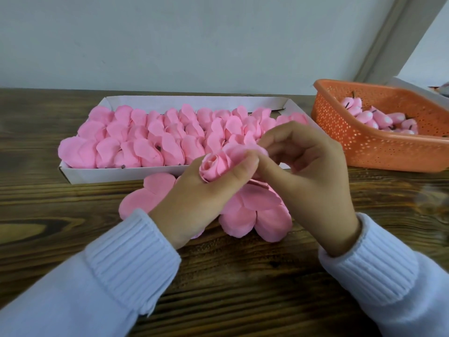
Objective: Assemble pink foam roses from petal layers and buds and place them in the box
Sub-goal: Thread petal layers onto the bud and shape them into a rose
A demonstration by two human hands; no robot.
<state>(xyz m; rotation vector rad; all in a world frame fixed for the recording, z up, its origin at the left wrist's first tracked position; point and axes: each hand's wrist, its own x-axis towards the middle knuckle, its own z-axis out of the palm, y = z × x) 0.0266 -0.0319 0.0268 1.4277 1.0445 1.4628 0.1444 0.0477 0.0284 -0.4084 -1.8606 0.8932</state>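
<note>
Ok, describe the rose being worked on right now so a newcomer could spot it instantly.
Start at the long white box of pink flowers lying across the wooden table. Just in front of its near wall, the left hand and the right hand meet around one rose. Unlike the boxed flowers and the flat petal layers below, it is lifted off the table, its tightly rolled centre showing.

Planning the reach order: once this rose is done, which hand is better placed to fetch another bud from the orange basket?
Probably the right hand: the orange basket of buds sits on its side, while the left hand grips the rose.
</note>
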